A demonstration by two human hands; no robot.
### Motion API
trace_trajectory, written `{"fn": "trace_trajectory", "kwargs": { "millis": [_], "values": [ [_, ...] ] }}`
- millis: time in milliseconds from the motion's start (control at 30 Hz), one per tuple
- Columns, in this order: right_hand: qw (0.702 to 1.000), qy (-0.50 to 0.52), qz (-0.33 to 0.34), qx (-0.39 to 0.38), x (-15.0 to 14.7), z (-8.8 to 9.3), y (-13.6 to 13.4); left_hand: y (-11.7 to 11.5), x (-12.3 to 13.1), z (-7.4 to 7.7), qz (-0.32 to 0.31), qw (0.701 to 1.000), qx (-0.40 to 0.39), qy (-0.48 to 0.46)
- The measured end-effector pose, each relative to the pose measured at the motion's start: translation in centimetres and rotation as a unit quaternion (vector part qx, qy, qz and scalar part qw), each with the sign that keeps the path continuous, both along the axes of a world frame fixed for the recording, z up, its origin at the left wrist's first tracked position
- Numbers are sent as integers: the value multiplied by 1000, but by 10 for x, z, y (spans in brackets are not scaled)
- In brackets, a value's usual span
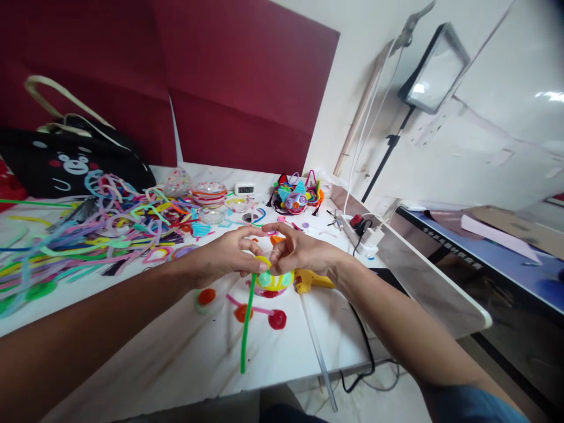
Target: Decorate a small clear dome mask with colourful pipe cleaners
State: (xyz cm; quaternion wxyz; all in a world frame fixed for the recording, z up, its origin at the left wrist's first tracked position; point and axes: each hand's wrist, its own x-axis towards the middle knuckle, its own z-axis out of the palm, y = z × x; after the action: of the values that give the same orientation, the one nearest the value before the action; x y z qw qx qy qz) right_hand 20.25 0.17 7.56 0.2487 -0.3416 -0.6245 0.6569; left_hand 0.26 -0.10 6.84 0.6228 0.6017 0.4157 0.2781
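Observation:
Both my hands meet above the middle of the white table (pixel 176 358). My left hand (pixel 229 255) is closed in a pinch on a green pipe cleaner (pixel 247 320) that hangs down towards me. My right hand (pixel 299 249) is closed, its fingers pinching a yellow pipe cleaner loop (pixel 264 260) on a small round craft piece (pixel 275 280) of green, yellow and pink. The craft piece sits just under my fingers. Red and orange coiled discs (pixel 277 319) lie on the table below it.
A big heap of coloured pipe cleaners (pixel 88 235) covers the left of the table. A black bag (pixel 70 164) stands behind it. Clear bowls (pixel 209 192), a small clock (pixel 244 189), a finished craft figure (pixel 296 197), a power strip (pixel 363 232) and a yellow glue gun (pixel 311 281) lie further back and right.

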Motion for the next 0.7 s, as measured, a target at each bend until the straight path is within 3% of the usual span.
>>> {"fn": "trace_trajectory", "kwargs": {
  "millis": [367,500,600,700],
  "values": [
    [998,50,-18,27,14,-1,-13,-10,18,24,-6,998,33,49],
    [996,79,-31,31,21,0,-18,-15,23,26,10,995,83,50],
    [994,91,-47,32,27,2,-22,-22,22,29,67,969,229,62],
    [993,93,-60,33,31,3,-25,-32,19,31,78,881,444,146]
  ]
}}
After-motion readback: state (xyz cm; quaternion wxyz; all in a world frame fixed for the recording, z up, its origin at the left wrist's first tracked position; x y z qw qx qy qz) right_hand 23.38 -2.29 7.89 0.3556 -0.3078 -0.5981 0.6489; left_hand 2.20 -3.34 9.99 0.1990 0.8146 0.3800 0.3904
